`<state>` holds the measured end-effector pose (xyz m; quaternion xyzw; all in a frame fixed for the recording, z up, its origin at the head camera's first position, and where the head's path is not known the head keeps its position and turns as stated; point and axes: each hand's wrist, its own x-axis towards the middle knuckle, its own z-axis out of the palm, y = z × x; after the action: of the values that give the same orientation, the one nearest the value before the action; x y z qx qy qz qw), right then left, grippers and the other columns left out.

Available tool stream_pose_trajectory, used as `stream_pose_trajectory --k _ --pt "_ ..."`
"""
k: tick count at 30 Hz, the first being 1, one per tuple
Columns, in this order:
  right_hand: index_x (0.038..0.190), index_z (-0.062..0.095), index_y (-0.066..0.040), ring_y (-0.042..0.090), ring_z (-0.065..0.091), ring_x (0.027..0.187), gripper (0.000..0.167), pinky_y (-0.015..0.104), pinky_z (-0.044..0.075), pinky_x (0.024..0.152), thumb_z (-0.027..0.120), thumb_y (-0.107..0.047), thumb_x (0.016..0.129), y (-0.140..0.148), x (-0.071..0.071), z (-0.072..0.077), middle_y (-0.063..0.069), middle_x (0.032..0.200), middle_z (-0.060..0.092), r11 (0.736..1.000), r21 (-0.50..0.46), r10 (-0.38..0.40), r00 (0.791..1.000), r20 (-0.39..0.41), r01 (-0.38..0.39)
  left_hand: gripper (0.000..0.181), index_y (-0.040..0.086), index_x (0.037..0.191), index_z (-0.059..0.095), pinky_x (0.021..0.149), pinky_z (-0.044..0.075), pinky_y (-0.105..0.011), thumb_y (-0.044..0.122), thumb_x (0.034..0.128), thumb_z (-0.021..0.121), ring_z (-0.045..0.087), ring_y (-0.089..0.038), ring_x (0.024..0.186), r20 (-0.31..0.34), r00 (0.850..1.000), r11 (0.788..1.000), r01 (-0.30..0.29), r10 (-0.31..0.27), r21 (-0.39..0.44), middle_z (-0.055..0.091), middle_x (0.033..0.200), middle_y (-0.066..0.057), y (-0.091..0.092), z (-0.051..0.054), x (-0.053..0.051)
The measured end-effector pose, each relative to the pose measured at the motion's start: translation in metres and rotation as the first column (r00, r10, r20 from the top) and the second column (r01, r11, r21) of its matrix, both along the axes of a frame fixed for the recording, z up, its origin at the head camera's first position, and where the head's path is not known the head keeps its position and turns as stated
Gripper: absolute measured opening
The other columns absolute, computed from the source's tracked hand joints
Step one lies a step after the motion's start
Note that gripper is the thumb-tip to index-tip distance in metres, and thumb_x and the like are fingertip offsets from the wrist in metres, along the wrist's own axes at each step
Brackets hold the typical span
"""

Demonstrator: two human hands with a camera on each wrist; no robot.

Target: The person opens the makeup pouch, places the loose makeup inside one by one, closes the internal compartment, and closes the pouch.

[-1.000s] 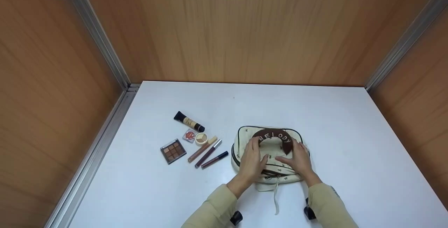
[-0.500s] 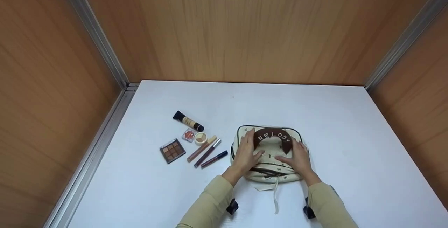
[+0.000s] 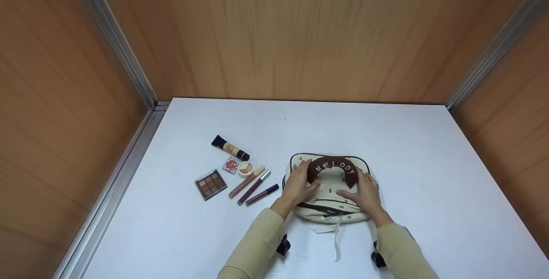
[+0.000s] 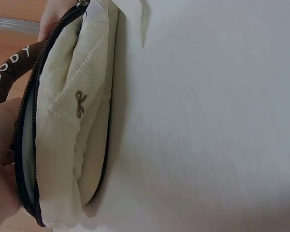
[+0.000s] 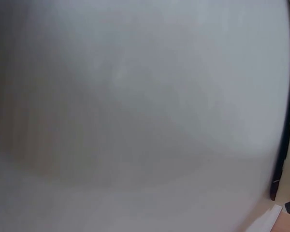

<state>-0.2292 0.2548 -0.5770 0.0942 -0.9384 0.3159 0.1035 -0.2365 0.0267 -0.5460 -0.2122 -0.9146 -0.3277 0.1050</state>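
Head view: the cream pouch [image 3: 332, 191] sits right of centre in the lower half of the frame, flat on the bench [image 3: 411, 142], its longer axis running left to right. Both hands rest on it, one on each side of the brown MELODY band [image 3: 351, 180]. The left hand [image 3: 297, 188] has its fingers spread over the pouch's left part; the right hand [image 3: 366, 194] lies spread on its right part, the thumbs pointing inward and apart. Neither looks nearer the pouch. The left wrist view shows its zip [image 4: 20, 140] gaping, an opening that faces the lower frame edge in the head view. The dark-capped tube [image 3: 262, 195], left of the pouch, is nearer the left hand.
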Motion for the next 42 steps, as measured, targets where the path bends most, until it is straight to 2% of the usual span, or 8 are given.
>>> stream_pose_trajectory --k 15,24,26,31,32,37,39,42 --pt "0.131 0.035 0.001 0.035 0.041 0.115 0.094 0.042 0.013 0.103 0.077 -0.044 0.061 0.001 -0.001 -0.001 0.022 0.123 0.048 1.0 0.004 0.006 1.0 -0.011 -0.006 0.057 0.001 0.123 0.047 0.104 0.019 -0.038 0.029 0.0776 0.067 0.036 -0.027 0.123 -0.009 1.0 0.992 0.01 -0.011 -0.13 0.049 0.125 -0.013 -0.01 -0.009 -0.009" --pt "0.132 0.034 0.001 0.037 0.038 0.117 0.096 0.045 0.013 0.102 0.076 -0.045 0.06 0.001 -0.001 -0.001 0.022 0.126 0.046 1.0 0.018 -0.006 1.0 0.008 0.005 0.055 -0.002 0.119 0.05 0.103 0.02 -0.039 0.028 0.0769 0.066 0.038 -0.027 0.121 -0.056 0.998 0.996 0.027 -0.032 -0.086 0.051 0.122 -0.014 -0.012 -0.017 -0.012" --pt "0.133 0.033 0.0 0.037 0.039 0.116 0.096 0.045 0.013 0.102 0.076 -0.045 0.061 0.001 -0.001 -0.001 0.022 0.126 0.046 1.0 0.021 0.0 1.0 0.005 0.0 0.056 0.0 0.121 0.049 0.105 0.016 -0.036 0.034 0.0784 0.064 0.035 -0.025 0.123 -0.086 0.996 0.996 0.033 -0.04 -0.078 0.05 0.124 -0.011 -0.013 -0.026 -0.015" --pt "0.133 0.033 -0.001 0.036 0.042 0.115 0.094 0.045 0.013 0.102 0.075 -0.045 0.062 0.0 0.001 0.0 0.02 0.125 0.047 0.999 0.027 0.024 1.0 0.0 -0.024 0.058 0.001 0.121 0.05 0.104 0.018 -0.036 0.035 0.0772 0.065 0.035 -0.024 0.124 -0.077 0.997 0.991 0.008 -0.018 -0.13 0.049 0.126 -0.009 -0.011 -0.026 -0.013" --pt "0.133 0.033 -0.001 0.035 0.042 0.114 0.093 0.044 0.013 0.102 0.075 -0.045 0.063 0.0 0.001 0.0 0.02 0.125 0.047 0.999 0.03 0.029 1.0 -0.001 -0.029 0.057 0.0 0.12 0.05 0.103 0.021 -0.038 0.031 0.0755 0.068 0.037 -0.026 0.122 -0.052 0.999 0.989 0.001 -0.008 -0.145 0.049 0.125 -0.01 -0.011 -0.019 -0.009" --pt "0.133 0.033 -0.001 0.034 0.044 0.113 0.092 0.043 0.013 0.102 0.075 -0.045 0.063 0.001 0.002 0.001 0.019 0.126 0.046 0.998 0.059 0.032 0.999 -0.016 -0.031 0.06 0.001 0.123 0.049 0.103 0.021 -0.038 0.032 0.0748 0.068 0.036 -0.025 0.123 -0.014 1.0 0.983 -0.007 0.004 -0.181 0.048 0.128 -0.009 -0.008 -0.018 -0.008" --pt "0.132 0.034 -0.001 0.034 0.045 0.112 0.092 0.042 0.014 0.102 0.075 -0.044 0.063 0.001 0.002 0.002 0.019 0.126 0.047 0.998 0.061 0.035 0.999 -0.028 -0.033 0.061 0.004 0.125 0.047 0.104 0.016 -0.035 0.037 0.0767 0.065 0.032 -0.022 0.125 -0.033 0.999 0.986 0.003 -0.009 -0.164 0.045 0.13 -0.006 -0.009 -0.027 -0.011" --pt "0.132 0.034 -0.001 0.034 0.046 0.111 0.091 0.042 0.015 0.102 0.077 -0.041 0.063 0.0 0.002 0.004 0.019 0.125 0.047 0.998 0.051 0.046 0.998 -0.044 -0.044 0.061 0.004 0.125 0.047 0.105 0.014 -0.034 0.038 0.078 0.063 0.031 -0.021 0.126 -0.034 0.999 0.99 0.011 -0.016 -0.138 0.045 0.131 -0.006 -0.011 -0.027 -0.011"
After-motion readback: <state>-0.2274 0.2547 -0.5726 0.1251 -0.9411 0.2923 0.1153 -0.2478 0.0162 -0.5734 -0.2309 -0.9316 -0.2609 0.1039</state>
